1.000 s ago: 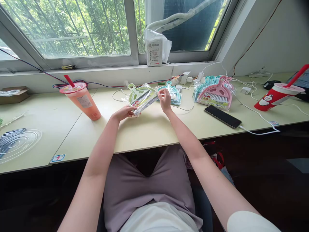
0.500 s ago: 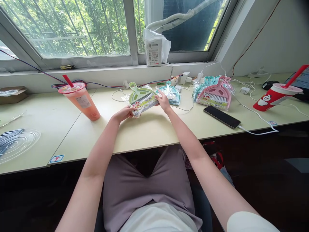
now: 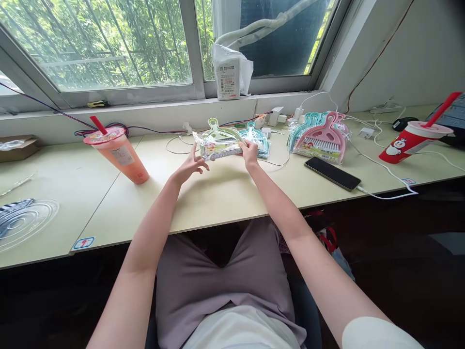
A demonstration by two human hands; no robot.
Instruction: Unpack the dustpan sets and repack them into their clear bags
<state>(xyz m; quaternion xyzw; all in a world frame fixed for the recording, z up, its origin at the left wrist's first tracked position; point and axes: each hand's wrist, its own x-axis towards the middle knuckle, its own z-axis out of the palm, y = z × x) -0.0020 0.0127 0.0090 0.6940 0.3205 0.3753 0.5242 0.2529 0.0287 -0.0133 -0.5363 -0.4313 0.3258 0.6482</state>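
A green dustpan and brush set [image 3: 220,137] in a clear plastic wrapper is held above the desk, its handle pointing toward the window. My right hand [image 3: 249,152] grips the wrapper's right end between thumb and fingers. At the left end, my left hand [image 3: 190,166] has its fingers spread, the index finger up by the wrapper's edge; whether it touches cannot be made out. Just behind my right hand lie blue dustpan sets [image 3: 262,140]. Farther right, pink and teal wrapped sets [image 3: 321,138] stand in a pile.
An orange drink cup [image 3: 121,155] stands to the left, a red cup [image 3: 403,143] at the far right. A phone [image 3: 332,173] on a white cable lies near the front edge. Chargers and wires run along the back of the desk [image 3: 218,203]. A clear round lid [image 3: 34,220] lies at left.
The green set has turned to lie more level, its left end rising. My left hand has let go of its lower left corner and spread its fingers; my right hand keeps its hold.
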